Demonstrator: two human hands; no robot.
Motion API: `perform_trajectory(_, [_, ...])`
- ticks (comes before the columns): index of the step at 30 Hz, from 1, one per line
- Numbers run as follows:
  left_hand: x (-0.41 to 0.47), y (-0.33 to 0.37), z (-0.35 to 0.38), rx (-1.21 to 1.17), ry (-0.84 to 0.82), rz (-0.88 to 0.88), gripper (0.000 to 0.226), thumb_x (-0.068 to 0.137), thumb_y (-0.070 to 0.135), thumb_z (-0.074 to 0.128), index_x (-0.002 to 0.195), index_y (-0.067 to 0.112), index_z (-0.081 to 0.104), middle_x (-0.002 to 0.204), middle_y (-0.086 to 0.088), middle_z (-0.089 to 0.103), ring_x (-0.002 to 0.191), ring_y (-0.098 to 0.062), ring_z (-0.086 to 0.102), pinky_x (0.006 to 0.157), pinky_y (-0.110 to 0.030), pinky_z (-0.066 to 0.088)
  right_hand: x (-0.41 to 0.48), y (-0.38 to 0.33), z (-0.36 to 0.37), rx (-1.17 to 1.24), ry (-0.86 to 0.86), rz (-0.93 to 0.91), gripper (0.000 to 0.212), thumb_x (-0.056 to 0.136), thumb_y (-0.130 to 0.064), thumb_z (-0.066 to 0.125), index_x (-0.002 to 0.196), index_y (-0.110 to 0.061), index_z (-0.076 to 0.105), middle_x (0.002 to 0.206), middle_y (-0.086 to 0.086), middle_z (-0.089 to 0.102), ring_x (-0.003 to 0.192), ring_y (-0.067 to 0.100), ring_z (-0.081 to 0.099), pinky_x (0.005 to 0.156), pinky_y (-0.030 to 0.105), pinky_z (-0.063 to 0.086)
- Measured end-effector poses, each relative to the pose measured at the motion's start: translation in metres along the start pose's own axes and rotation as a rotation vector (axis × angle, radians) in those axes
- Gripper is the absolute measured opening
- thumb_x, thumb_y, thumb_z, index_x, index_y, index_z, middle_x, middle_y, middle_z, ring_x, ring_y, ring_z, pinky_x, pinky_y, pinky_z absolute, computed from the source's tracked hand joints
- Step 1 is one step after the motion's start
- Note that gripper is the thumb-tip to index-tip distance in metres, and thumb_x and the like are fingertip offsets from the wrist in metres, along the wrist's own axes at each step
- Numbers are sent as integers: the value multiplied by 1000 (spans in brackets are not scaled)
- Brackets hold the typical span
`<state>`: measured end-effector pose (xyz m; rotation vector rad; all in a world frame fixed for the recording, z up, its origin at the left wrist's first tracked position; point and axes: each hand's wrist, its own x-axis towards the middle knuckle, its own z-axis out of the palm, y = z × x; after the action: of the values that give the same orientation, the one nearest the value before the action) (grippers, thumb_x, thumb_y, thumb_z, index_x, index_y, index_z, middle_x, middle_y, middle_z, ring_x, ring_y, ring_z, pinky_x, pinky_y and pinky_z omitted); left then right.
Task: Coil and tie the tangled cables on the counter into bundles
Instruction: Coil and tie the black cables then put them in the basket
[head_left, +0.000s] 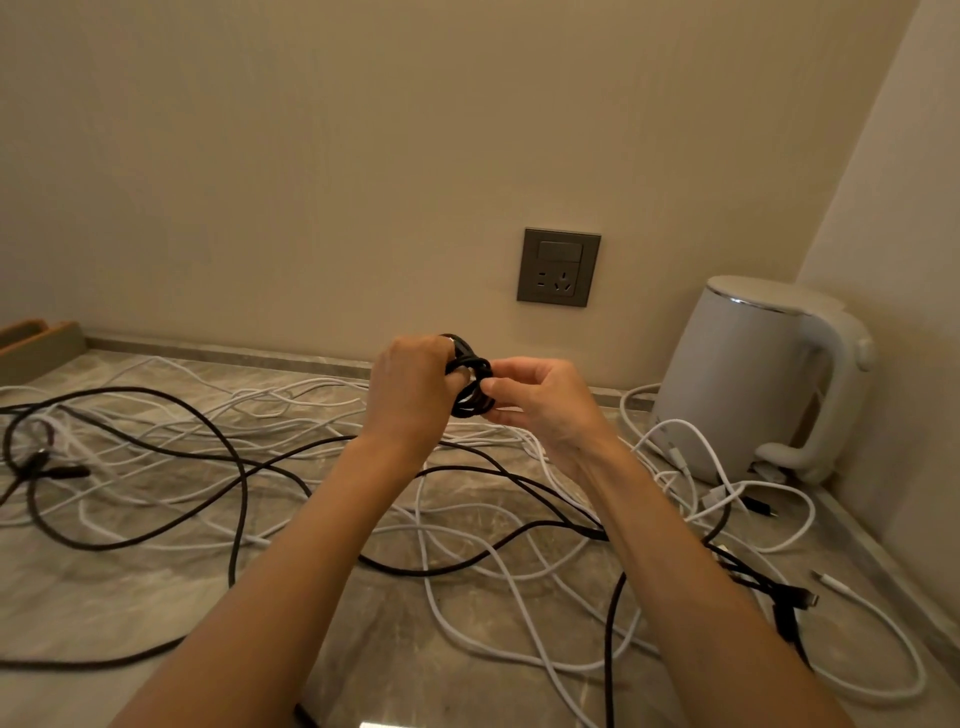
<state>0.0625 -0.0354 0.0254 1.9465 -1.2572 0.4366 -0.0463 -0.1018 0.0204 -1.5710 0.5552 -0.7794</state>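
Note:
A small coil of black cable (470, 384) is held up above the counter between both hands. My left hand (413, 387) grips the coil's left side with curled fingers. My right hand (535, 397) pinches its right side between thumb and fingertips. Part of the coil is hidden inside my left fist. Loose black cables (228, 467) and white cables (524, 582) sprawl tangled over the marble counter (156, 597) below my arms.
A white electric kettle (769, 374) stands at the back right, with white cable looped at its base. A grey wall socket (558, 267) sits above the counter. A wooden holder (36, 343) is at the far left. Cable plugs (800, 597) lie near the right edge.

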Motion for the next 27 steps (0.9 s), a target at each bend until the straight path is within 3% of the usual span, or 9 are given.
perform_trajectory(3, [0,3,-1,-94,-28,-60,15,83,11,59,79,2,70,74,-17,65,67,-31,54,56,-31,35,0,0,0,35,0,-23,20,88,7,55,86,-9,67,76,5,68,69,12,66,73,25,55])
perform_trajectory(5, [2,7,-4,-139,-141,-110,15,83,14,58,79,6,70,67,-10,63,65,-28,54,54,-30,36,1,0,-1,53,12,-35,21,88,9,54,89,-6,68,76,4,68,66,8,66,68,21,55])
perform_trajectory(9, [9,11,-13,-606,-427,-317,16,85,15,57,85,5,69,85,-16,67,85,-27,64,82,-40,52,2,-1,-6,92,58,-67,29,87,13,51,110,1,64,73,-1,70,64,5,68,62,14,52])
perform_trajectory(11, [9,9,-14,-779,-411,-442,23,92,19,53,85,3,67,89,-19,67,84,-25,64,79,-38,54,2,-1,-5,84,54,-77,32,87,13,51,111,-3,64,71,-3,71,63,3,68,62,14,52])
perform_trajectory(16, [6,2,-11,-854,-331,-534,22,90,19,58,83,-1,65,86,-21,66,85,-30,65,71,-36,55,2,6,1,-16,53,-73,24,88,7,53,101,-5,69,83,2,70,77,11,67,80,24,53])
perform_trajectory(19, [5,4,-10,-771,-278,-476,21,89,20,61,78,3,63,84,-19,67,85,-32,67,74,-41,57,4,8,1,-18,61,-48,24,90,5,53,91,-13,68,85,5,69,79,16,65,83,29,52])
perform_trajectory(23, [0,12,1,-490,-234,-287,21,93,27,54,88,7,51,89,-15,62,80,-30,65,66,-46,57,6,12,-1,-29,113,-5,21,91,5,51,96,-3,70,77,6,68,69,11,64,72,22,52])
perform_trajectory(25, [0,11,6,-331,-216,-207,22,94,29,51,92,8,51,93,-14,61,83,-29,61,69,-43,53,6,13,-2,-61,99,1,20,91,6,50,100,3,68,74,4,67,61,5,64,63,14,52])
perform_trajectory(27, [0,9,5,-99,-189,-121,25,95,31,48,98,7,55,95,-11,62,80,-23,53,67,-35,42,6,13,-3,-121,76,-20,22,91,7,50,105,4,67,79,7,67,64,6,63,64,14,52])
